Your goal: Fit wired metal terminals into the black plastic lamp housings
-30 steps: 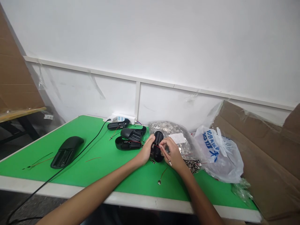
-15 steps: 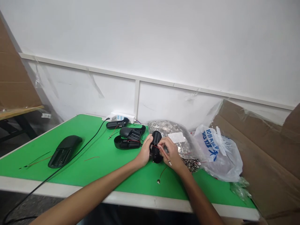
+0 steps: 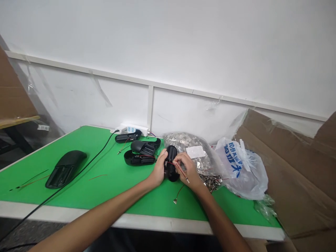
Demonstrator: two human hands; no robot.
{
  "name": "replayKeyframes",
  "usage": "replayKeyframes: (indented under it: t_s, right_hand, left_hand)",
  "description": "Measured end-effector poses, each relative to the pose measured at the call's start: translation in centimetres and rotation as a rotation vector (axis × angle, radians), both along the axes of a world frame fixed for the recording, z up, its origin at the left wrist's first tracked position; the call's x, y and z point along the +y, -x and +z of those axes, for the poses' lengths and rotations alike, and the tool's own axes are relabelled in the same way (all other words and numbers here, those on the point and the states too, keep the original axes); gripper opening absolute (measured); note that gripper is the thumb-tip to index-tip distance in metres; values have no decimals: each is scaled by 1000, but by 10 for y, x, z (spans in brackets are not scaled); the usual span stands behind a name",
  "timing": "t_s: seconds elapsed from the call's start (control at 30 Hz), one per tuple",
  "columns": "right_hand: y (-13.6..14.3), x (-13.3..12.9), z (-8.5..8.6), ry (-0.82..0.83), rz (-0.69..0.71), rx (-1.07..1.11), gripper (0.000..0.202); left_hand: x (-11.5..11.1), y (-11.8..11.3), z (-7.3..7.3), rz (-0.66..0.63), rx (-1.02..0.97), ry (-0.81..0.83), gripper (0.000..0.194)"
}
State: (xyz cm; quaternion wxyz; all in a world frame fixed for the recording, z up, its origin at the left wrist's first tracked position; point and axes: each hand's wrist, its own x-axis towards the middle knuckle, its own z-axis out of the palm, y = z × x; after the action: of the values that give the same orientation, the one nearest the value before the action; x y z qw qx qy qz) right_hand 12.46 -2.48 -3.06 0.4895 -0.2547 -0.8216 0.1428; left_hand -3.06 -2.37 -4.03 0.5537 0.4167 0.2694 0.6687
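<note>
My left hand is closed around a black plastic housing, which stands on end over the green tabletop. My right hand pinches a thin red wire against the housing's near face. A small metal end of the wire sticks out below those fingers. Under my right hand lies a loose red lead with a metal contact at its tip. To the left, several similar black housings with red wires sit in a group. The inside of the held housing is partly hidden by my fingers.
A clear bag of metal contacts lies behind my hands, with loose contacts beside it. A white plastic bag and cardboard stand right. A power strip, black cable and another housing are left.
The whole view has shifted slightly, so things appear a little further left. Both hands keep their hold on the housing and wire, with only slight finger movement.
</note>
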Motion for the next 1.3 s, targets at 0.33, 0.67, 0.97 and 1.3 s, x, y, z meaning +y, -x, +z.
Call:
replayKeyframes:
  t_s: [0.33,0.67,0.97,1.3]
  right_hand:
    - [0,1,9,-7,-58,75,7]
    - [-1,1,8,-17,-58,73,10]
    - [-1,1,7,-15,-70,72,9]
    - [-3,-3,10,-12,-58,12,13]
  left_hand:
    - [5,-3,5,-50,-89,57,34]
    - [10,-2,-1,-32,-66,56,36]
    - [11,-2,-3,-30,-31,40,37]
    - [7,-1,3,4,45,25,37]
